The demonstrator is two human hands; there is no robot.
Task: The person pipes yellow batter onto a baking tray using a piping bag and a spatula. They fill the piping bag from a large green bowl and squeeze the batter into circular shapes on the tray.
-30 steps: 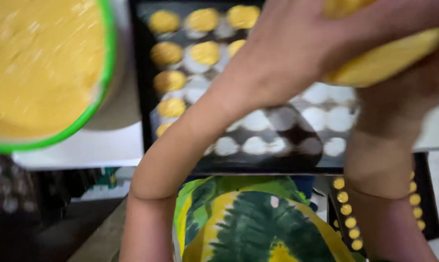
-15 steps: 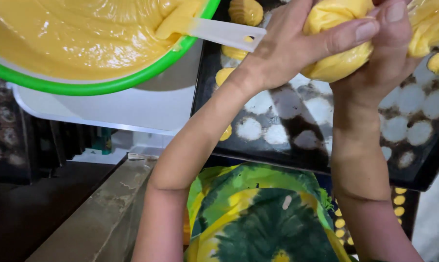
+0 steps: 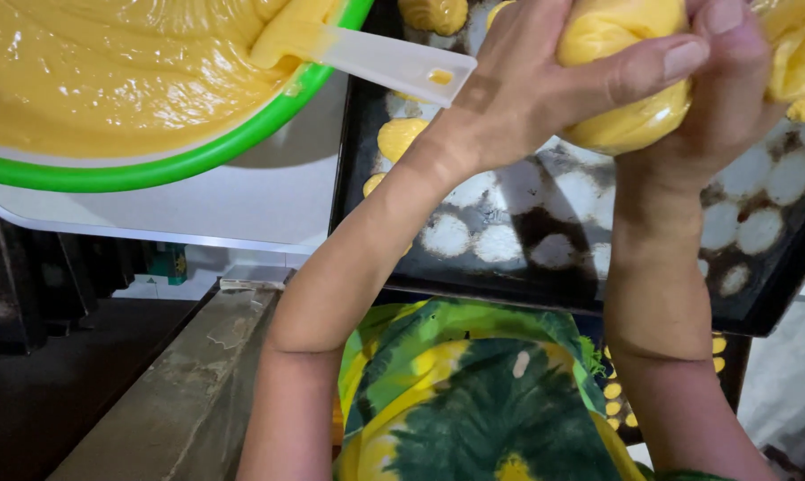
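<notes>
Batter (image 3: pixel 109 71) in bowl: thick, wet, high gloss, smooth w/ soft folds. Bowl rim (image 3: pixel 198 156): green plastic, smooth, semi-gloss. Spatula handle (image 3: pixel 394 64): white plastic, matt, batter smear near its end. Piping bag (image 3: pixel 625 80) gripped by both hands: thin clear film, yellow fill showing thru, slight sheen, creased. Baking tray (image 3: pixel 527 267): dark metal, matt, worn, w/ pale dusty round patches, floury look. Piped blobs (image 3: pixel 401 138) at tray's left edge: smooth, low gloss. White tabletop (image 3: pixel 242 205) under bowl: smooth, satin, rounded edge. Ledge (image 3: pixel 189 383) below, at lower left: rough grey concrete-like, chipped. Garment (image 3: pixel 474 392): printed cloth, green/yellow, matt.
</notes>
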